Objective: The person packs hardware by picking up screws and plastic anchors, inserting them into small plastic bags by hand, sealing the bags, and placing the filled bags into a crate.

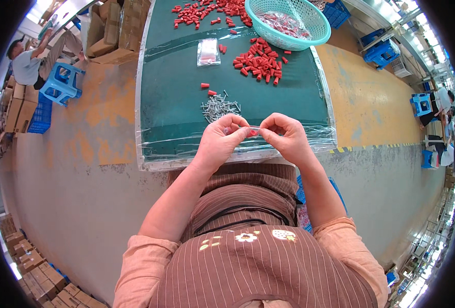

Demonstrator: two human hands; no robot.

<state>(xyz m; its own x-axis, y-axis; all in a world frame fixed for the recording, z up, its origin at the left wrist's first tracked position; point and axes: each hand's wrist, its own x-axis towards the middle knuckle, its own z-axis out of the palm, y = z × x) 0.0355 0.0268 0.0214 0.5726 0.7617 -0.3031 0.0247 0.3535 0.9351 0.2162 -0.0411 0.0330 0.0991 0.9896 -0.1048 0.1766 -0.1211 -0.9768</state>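
Left hand [221, 134], right hand [287, 134] pinched clear baggie [255, 128] with red piece [253, 133] tight, by near edge of green table [168, 87]. Table's sides had decent room.

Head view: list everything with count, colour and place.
Workbench: one, green, centre
Tapered tubes: many, red, on bench
Screws: many, silver, near hands
Flat packet: at least one, clear, mid-bench
Basket: one, turquoise, bench's far right
Packed bags: several, clear-red, in basket
Held piece: one, clear and red, between hands
Stools: several, blue, both sides
Crates: several, blue, around bench
Cardboard boxes: many, brown, mostly left
Floor: one, yellow-grey, around bench
Co-workers: several, pale tops, both sides
Pinstriped apron: one, brown, on wearer
Left hand: one, bare, pinching piece
Right hand: one, bare, pinching piece
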